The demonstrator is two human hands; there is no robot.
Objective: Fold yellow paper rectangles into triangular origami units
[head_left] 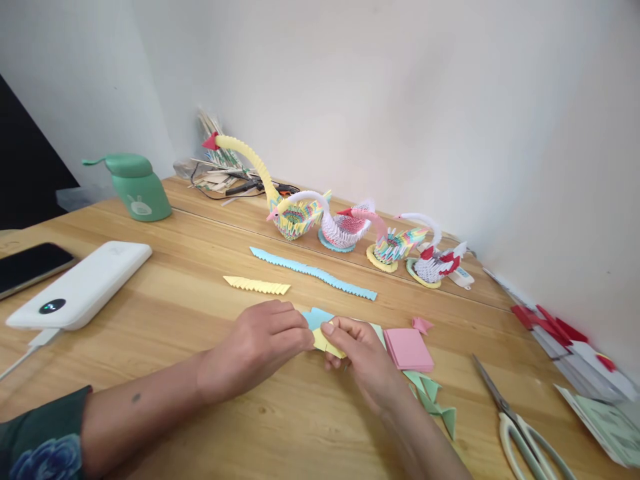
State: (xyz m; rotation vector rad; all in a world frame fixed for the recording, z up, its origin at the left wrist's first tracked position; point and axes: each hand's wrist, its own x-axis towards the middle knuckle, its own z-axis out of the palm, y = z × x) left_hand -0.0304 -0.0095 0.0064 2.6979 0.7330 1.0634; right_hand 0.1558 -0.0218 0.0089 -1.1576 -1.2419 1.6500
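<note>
Between my two hands is a small piece of folded yellow paper [327,343]. My left hand [267,340] pinches its left edge, fingers pressed together. My right hand [357,347] grips it from the right, with the thumb on top. Just behind the hands lies some light blue paper [316,317], partly hidden. A stack of square pink paper [409,349] lies right of my right hand, beside a small folded pink piece [423,325]. Several folded green paper pieces [433,397] are nearer to me. A pleated yellow strip [257,286] and a longer pleated blue strip [313,272] lie beyond my hands.
Paper swans [345,230] stand along the back of the wooden table. At the left are a green bottle [140,190], a white power bank [83,283] with a cable and a phone [33,263]. Scissors [507,413] lie at the right, points away from me.
</note>
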